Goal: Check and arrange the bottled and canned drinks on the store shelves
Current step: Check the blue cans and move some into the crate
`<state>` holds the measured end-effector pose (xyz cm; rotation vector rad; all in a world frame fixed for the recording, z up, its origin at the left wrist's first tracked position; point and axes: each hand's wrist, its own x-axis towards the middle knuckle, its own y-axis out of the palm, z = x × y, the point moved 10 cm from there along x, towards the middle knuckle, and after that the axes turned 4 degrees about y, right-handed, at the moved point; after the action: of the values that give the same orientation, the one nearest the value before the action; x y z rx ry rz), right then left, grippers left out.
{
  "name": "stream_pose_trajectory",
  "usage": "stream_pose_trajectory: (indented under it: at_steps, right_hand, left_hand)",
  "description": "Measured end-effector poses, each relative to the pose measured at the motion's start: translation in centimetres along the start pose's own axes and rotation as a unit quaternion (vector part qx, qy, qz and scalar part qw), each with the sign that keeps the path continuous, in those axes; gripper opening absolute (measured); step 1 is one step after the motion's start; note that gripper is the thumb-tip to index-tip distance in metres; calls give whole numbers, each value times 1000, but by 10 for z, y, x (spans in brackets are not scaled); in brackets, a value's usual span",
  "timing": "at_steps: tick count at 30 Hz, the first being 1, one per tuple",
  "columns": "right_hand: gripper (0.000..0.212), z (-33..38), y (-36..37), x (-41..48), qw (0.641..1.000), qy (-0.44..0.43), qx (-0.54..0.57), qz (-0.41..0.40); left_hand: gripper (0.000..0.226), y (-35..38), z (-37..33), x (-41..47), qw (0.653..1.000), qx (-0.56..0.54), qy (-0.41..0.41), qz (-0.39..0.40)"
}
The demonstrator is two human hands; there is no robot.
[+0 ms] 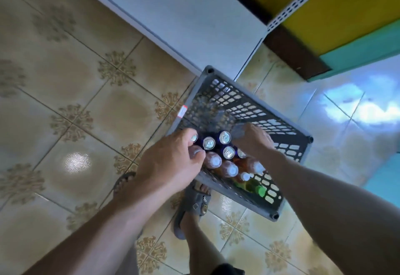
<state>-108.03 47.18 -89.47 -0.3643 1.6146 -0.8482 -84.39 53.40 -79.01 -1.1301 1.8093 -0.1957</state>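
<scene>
Curling round the leftmost silver-topped dark blue can (194, 138), the left hand (171, 162) has index finger above and thumb below its round lid, at the near-left edge of the load. Right hand (254, 139) reaches in from the other side, fingers bent down and motion-blurred; cannot tell if it grips anything. Between the hands stand more round metal cans (225, 137) with shiny pull-tab tops, packed touching. Just nearer the person are clear plastic bottles with white screw caps (230, 169) holding orange-amber liquid, then one green-capped bottle (260, 190). All sit upright in the near half of a grey plastic lattice crate (227, 99), rectangular with open grid walls. The crate rests on a glossy beige tiled floor (75, 80) with floral corner motifs. Grey rubber sandals (194, 207) are beside its near edge. Beyond are a white textured shelf base (184, 15) and a perforated white upright (303, 0).
</scene>
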Motion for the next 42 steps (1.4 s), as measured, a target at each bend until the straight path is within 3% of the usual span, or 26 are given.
stream_pose_trajectory:
  at_steps: [3, 9, 14, 20, 25, 33, 39, 42]
  right_hand:
    - [15, 35, -62, -66, 1000, -12, 2, -5]
    - [51, 121, -173, -192, 996, -51, 52, -48]
    - [53, 169, -263, -260, 975, -81, 174, -107]
    - [49, 181, -390, -277, 923, -82, 309, -216]
    - [76, 201, -467, -234, 881, -83, 399, -242]
    - [105, 237, -501, -151, 873, -58, 431, -220]
    - [81, 230, -503, -130, 858, -8, 458, -231]
    - [80, 228, -482, -156, 849, 18, 465, -251]
  left_hand:
    - [42, -66, -9, -47, 1000, -7, -10, 6]
    - [46, -213, -40, -128, 997, -27, 47, -50]
    - [45, -316, -78, -167, 988, -25, 106, -107]
    - [46, -374, -122, -165, 987, -21, 138, -75]
    - [45, -424, -142, -136, 988, -10, 135, -74]
    - [45, -468, -152, -82, 992, 17, 119, -46]
    - [45, -484, -146, -58, 992, 48, 116, -13]
    - [46, -483, -158, -50, 984, 100, 147, 24]
